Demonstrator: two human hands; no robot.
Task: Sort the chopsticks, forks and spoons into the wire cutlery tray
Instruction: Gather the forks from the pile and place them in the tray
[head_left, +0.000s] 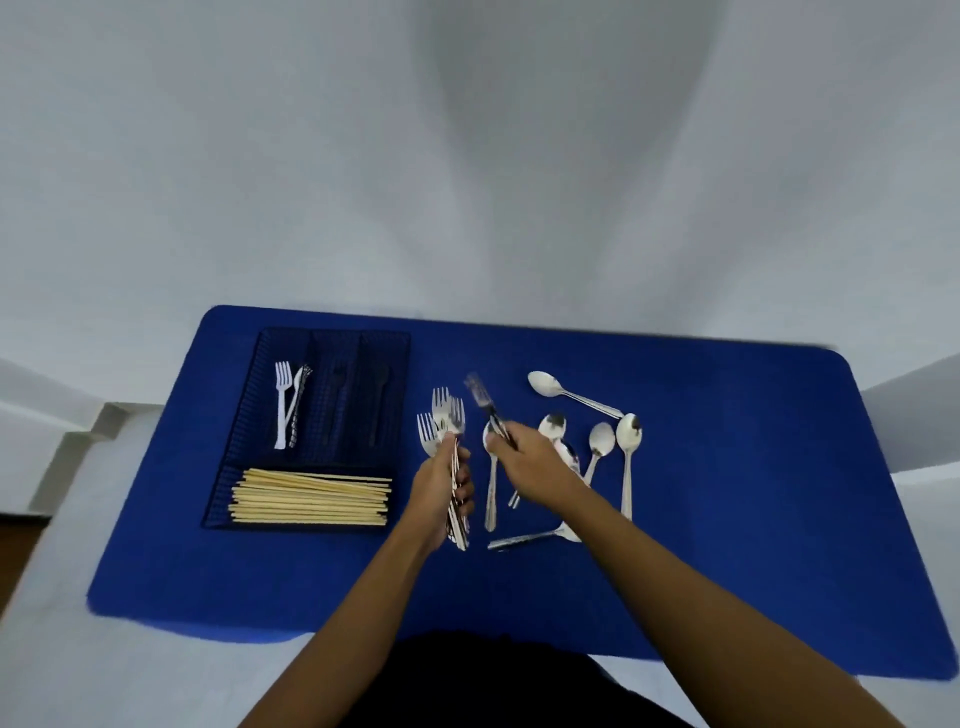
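A black wire cutlery tray (249, 384) lies at the left of the blue mat. Its long front compartment holds a pile of wooden chopsticks (311, 496). The left upright compartment holds a fork (282, 410) and a second piece beside it. My left hand (441, 483) grips a bundle of forks (444, 423), tines pointing away from me. My right hand (524, 457) holds a single fork (482, 397), blurred, raised just right of the bundle. Several spoons (628, 441) lie scattered on the mat under and to the right of my right hand.
The blue mat (753, 519) covers a white table. The tray's middle and right upright compartments look dark, and their contents are hard to tell. A white wall rises behind the table.
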